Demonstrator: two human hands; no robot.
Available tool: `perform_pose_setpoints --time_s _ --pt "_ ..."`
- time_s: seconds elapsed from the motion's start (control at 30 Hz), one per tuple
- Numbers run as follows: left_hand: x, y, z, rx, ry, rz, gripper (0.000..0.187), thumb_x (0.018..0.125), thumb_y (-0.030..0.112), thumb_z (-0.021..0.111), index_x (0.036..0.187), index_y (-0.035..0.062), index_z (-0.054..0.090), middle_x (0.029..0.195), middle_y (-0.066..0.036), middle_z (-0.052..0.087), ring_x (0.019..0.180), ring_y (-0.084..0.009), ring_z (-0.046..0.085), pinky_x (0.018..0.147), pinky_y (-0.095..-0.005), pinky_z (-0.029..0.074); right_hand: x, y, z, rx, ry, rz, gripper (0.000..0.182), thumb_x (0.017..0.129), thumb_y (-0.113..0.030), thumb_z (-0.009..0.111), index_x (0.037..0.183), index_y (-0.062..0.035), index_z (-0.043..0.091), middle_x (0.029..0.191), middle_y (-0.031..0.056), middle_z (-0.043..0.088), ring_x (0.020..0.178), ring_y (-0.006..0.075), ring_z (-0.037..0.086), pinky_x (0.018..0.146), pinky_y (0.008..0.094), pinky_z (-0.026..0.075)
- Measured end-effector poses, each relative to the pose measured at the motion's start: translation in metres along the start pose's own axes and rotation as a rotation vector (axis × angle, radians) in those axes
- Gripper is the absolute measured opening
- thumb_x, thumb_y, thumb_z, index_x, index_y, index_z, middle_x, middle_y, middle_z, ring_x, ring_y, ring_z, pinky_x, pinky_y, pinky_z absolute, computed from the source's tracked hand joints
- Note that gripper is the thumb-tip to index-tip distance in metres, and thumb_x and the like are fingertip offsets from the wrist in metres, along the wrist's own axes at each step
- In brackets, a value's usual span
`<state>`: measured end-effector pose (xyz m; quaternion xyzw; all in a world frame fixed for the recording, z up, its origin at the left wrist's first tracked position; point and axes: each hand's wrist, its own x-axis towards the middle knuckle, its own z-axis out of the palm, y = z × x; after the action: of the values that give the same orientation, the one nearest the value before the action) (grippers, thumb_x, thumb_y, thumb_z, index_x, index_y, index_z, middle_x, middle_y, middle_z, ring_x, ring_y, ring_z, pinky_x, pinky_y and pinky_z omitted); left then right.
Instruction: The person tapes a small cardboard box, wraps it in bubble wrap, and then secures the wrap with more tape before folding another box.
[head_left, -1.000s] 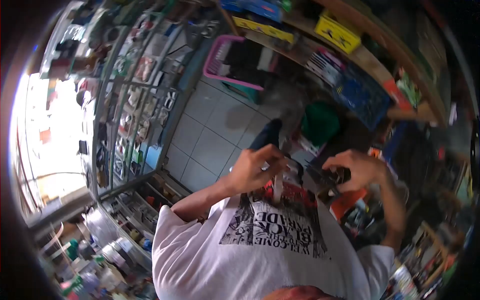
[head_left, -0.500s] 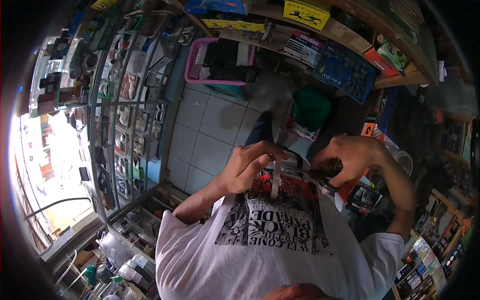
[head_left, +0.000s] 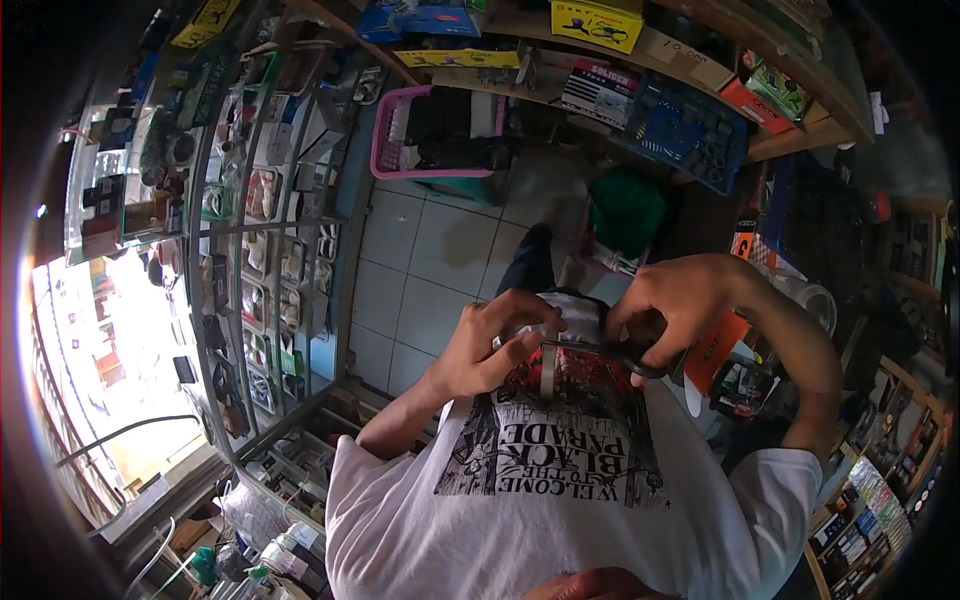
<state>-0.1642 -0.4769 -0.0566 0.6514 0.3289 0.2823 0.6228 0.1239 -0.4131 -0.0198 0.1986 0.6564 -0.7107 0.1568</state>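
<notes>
My left hand (head_left: 497, 345) is closed, with thumb and forefinger pinching near the top of a narrow pale strip (head_left: 548, 372). That strip hangs down in front of the printed white shirt (head_left: 570, 520). Dark-handled scissors (head_left: 648, 368) sit in my right hand (head_left: 682, 305), whose fingers and thumb curl around the handles. Their thin blades point left and overlap the strip just below my left fingertips. Both hands are close together in front of my chest. Part of the scissors is hidden by my right fingers.
A pink basket (head_left: 387, 135) with dark items stands on the tiled floor (head_left: 410, 270). Glass display shelves (head_left: 215, 230) run along the left. Ahead are boxes and a blue tray (head_left: 738, 165) on a wooden shelf. A green bag (head_left: 628, 212) lies beyond my hands; an orange box (head_left: 712, 350) is at right.
My right hand has moved left, bringing the scissors' blades across the strip. My left hand has dropped slightly, still pinching. The whole view has shifted a little.
</notes>
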Motion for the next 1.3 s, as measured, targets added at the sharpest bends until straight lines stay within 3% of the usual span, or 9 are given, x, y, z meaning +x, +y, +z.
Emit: perform_pose_setpoints --time_s 0.53,0.9,1.07,1.13,1.3 --pt "-0.015 0.0 -0.006 -0.082 0.043 -0.008 0.031 0.088 0.014 0.047 0.109 -0.0063 0.056 0.105 -0.021 0.069 0.101 -0.0316 0.069 0.093 -0.04 0.053 0.013 -0.018 -0.014 -0.168 -0.014 0.058 0.046 0.075 -0.024 0.076 0.115 -0.003 0.069 0.086 0.0086 0.073 0.08 0.0176 0.07 0.076 0.031 0.054" --pt "-0.021 0.004 -0.003 -0.078 0.026 -0.034 0.031 0.084 0.005 0.055 0.112 -0.0054 0.055 0.109 -0.021 0.068 0.105 -0.0308 0.069 0.093 -0.0392 0.054 0.009 -0.01 -0.011 -0.181 0.031 -0.019 0.047 0.075 -0.021 0.077 0.116 -0.0006 0.068 0.089 0.0114 0.073 0.083 0.0196 0.071 0.076 0.0319 0.055" --pt "-0.024 0.0 0.005 -0.182 0.041 -0.05 0.042 0.08 0.001 0.057 0.121 -0.0042 0.048 0.113 -0.02 0.066 0.112 -0.0306 0.066 0.095 -0.0408 0.053 0.001 -0.009 -0.009 -0.216 0.047 -0.036 0.047 0.074 -0.022 0.077 0.116 -0.001 0.069 0.089 0.0117 0.073 0.082 0.0195 0.071 0.076 0.0313 0.056" --pt "-0.023 -0.004 0.01 -0.24 0.07 -0.023 0.047 0.08 0.0 0.058 0.125 -0.0042 0.045 0.114 -0.019 0.065 0.114 -0.0305 0.065 0.095 -0.0412 0.053 -0.002 -0.007 -0.008 -0.201 0.054 -0.067 0.048 0.073 -0.025 0.077 0.112 0.0028 0.068 0.088 0.0149 0.073 0.08 0.0238 0.072 0.074 0.034 0.055" --pt "-0.02 0.0 0.01 -0.033 -0.019 0.016 0.066 0.078 0.003 0.066 0.136 -0.0011 0.034 0.115 -0.021 0.065 0.114 -0.0338 0.063 0.102 -0.0461 0.045 -0.016 -0.013 -0.008 -0.197 0.084 -0.004 0.044 0.074 -0.023 0.076 0.109 0.0017 0.069 0.086 0.0148 0.073 0.077 0.0242 0.071 0.071 0.035 0.054"
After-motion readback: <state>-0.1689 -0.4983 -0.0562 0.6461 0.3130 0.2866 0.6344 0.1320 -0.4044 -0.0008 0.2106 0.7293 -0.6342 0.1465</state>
